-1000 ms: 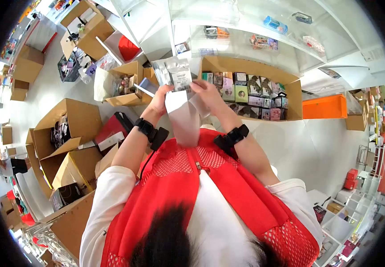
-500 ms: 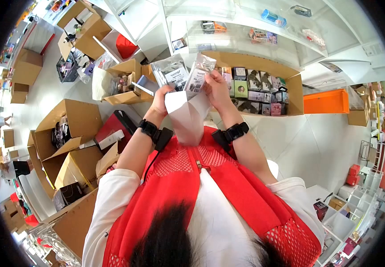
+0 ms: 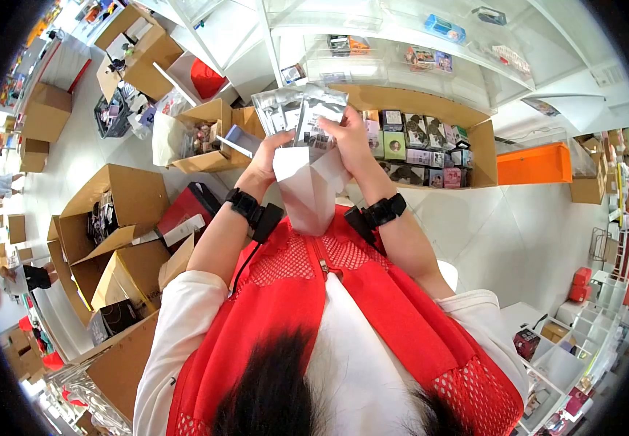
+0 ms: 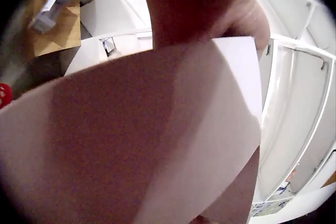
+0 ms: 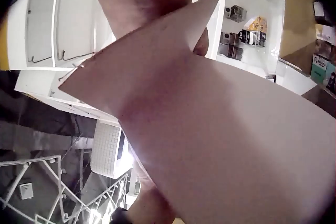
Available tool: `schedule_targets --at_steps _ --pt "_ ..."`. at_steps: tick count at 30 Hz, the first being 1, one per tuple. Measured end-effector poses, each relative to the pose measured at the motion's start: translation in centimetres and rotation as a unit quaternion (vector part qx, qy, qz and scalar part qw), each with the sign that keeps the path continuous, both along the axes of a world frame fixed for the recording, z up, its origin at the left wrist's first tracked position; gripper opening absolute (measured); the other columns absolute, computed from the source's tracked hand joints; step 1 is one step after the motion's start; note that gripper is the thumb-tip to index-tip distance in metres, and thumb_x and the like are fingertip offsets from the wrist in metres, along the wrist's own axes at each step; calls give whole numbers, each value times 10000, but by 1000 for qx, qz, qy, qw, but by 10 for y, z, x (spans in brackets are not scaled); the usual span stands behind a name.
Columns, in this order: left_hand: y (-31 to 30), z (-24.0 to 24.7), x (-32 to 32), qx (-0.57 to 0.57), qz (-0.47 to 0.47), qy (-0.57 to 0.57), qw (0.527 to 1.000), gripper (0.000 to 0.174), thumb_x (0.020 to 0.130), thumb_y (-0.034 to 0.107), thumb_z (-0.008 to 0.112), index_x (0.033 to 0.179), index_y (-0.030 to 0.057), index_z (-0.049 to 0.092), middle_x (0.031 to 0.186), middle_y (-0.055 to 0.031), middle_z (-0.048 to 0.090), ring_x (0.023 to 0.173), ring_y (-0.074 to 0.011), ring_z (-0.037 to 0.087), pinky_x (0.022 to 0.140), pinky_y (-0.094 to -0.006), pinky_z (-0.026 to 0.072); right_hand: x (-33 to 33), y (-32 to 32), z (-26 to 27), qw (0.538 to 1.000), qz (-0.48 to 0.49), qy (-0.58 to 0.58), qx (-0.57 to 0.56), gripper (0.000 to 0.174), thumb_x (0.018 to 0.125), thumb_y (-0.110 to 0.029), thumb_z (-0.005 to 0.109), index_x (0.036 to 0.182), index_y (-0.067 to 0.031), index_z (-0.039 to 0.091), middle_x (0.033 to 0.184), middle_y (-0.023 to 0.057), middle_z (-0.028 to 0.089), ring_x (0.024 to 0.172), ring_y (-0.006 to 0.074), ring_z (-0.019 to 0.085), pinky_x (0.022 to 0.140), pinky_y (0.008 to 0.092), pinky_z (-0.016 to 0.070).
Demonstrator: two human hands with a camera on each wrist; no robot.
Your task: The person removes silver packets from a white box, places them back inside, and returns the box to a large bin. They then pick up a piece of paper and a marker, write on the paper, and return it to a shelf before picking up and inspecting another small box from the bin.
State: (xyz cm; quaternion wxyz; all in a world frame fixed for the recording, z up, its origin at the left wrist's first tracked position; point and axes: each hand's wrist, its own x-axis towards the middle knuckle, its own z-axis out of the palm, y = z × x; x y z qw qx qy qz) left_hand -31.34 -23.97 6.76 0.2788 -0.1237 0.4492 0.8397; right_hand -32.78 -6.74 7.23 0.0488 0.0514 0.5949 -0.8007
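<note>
The packet [image 3: 316,122] in the right hand [image 3: 348,138], apart half a second ago, now lies against the stack [image 3: 279,109] above the fingers of the left hand [image 3: 271,156], so the bundle is whole again. Both hands' fingers clamp it; paper [image 3: 308,192] hangs below them.

Box [image 3: 401,100] perhaps close behind pouches [image 3: 292,109]

Sticker on the silver packets [image 3: 301,110]: dark print, too small to read.
Fronts of the small boxes [image 3: 412,154]: printed, no wording legible.
White paper [image 3: 308,190]: nothing readable.
</note>
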Motion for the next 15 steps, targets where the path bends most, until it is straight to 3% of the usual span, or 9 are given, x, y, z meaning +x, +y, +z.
schedule_targets --at_steps 3,5,6,9,15 --pt "2 3 -1 135 51 -31 989 418 831 264 502 1117 -42 486 1008 -159 596 877 -239 602 765 -335 495 -3 3 -9 993 -32 16 -109 314 760 -43 614 1049 -6 496 900 51 591 794 130 552 699 275 442" --pt "3 7 0 145 67 -49 986 416 842 276 495 1128 -26 484 1008 -148 599 868 -231 606 762 -332 497 -4 4 -7 981 -31 27 -188 326 766 14 588 1080 7 499 974 63 583 904 154 540 799 297 422" --pt "3 9 0 149 74 -59 984 415 847 281 492 1134 -18 483 1008 -143 600 864 -227 608 761 -330 498 -5 5 -8 984 -18 17 -175 319 766 8 593 1073 8 506 979 63 585 902 150 541 798 292 422" --pt "-2 13 -9 24 -3 -45 999 383 847 240 496 1131 -17 490 1006 -129 602 846 -213 612 747 -318 501 -6 7 -8 993 12 -4 -121 301 765 -9 608 1053 11 525 992 63 590 892 140 544 794 276 421" --pt "-5 7 -17 -29 -28 63 997 291 836 94 494 1095 -38 513 990 -111 604 822 -185 614 714 -297 506 -5 1 1 1000 23 6 -15 261 772 -32 618 1019 6 542 945 55 601 834 120 556 767 258 433"
